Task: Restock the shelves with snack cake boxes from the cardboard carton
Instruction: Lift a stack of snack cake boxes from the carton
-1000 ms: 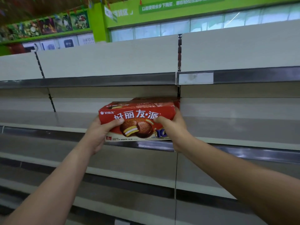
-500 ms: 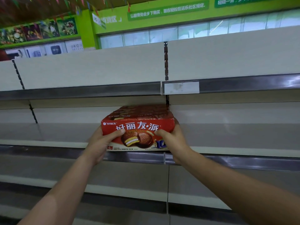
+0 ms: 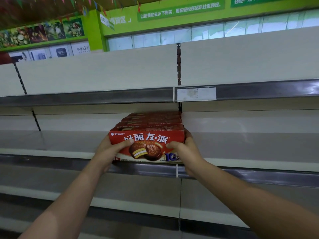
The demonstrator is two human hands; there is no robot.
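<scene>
At the front lip of the middle shelf point(image 3: 51, 142), my left hand point(image 3: 110, 152) grips the left end of a red box point(image 3: 146, 142), thumb laid across its face. My right hand point(image 3: 186, 152) grips the right end the same way, thumb on the front and fingers round the side. The box stands on its long edge, bottom level with the shelf's pale front edge; I cannot tell whether it rests there. Its face reads "好丽友·派" in large white letters, with "SINCE 1974" beneath, a small "好丽友" logo top left, a "6" bottom left and a blue "10" bottom right, beside a picture of two chocolate-coated cakes.

Just behind it, more red boxes point(image 3: 151, 120) stand in a row running to the back panel, their right ends in line with the slotted post point(image 3: 179, 64). A gap shows between their tops and the upper shelf point(image 3: 86, 96). Pale board stretches wide on both sides of the row. A grey rail point(image 3: 146, 169) runs under the lip. The upper shelf carries a blank white tag point(image 3: 196, 94). Above, a green sign point(image 3: 179, 9) bears white Chinese writing, and a panel point(image 3: 82, 48) reads "小米10".
</scene>
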